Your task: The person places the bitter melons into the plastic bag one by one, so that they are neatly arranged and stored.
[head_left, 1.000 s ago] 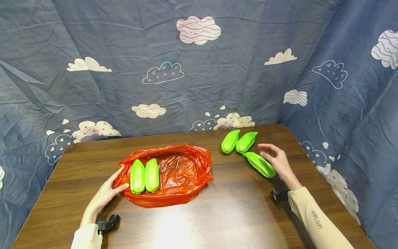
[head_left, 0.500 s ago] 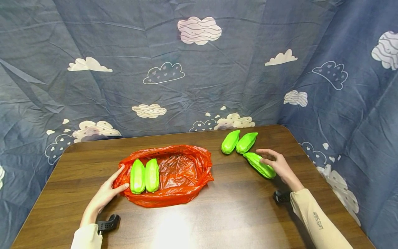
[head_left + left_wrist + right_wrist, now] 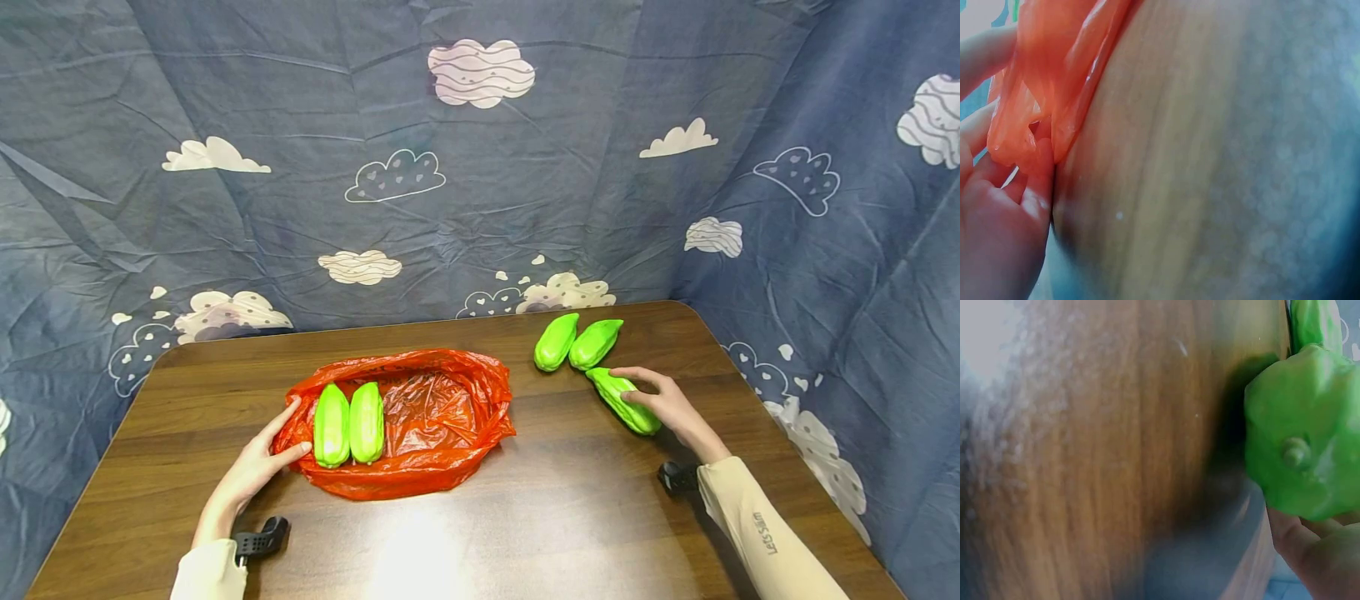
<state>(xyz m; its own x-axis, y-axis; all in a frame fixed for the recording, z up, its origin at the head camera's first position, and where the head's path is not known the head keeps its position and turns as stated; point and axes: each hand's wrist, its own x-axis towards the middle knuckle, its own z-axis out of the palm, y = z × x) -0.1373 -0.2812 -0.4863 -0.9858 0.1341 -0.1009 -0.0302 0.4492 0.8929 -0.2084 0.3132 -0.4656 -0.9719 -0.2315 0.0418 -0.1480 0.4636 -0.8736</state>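
1. Clasping a green gourd (image 3: 613, 395) on the bench (image 3: 540, 500) with the right hand (image 3: 667, 408); lying diagonally lengthwise, pointing tip-first away and leftward.
2. Partly hidden behind fingers in the head view; cut off in the right-wrist view, yet showing a blunt-end nub (image 3: 1297, 453) only there.
3. Gripping a red bag (image 3: 431, 408) with the left hand (image 3: 251, 467), around two upright-pointing gourds (image 3: 332, 425).

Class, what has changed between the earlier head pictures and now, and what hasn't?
The right hand has moved nearer the person and now grips the ridged, tapered, bright-green vegetable, whose near end shifted slightly left. Unchanged: the left hand on the crinkled red plastic bag, the two vegetables inside and the two farther back.
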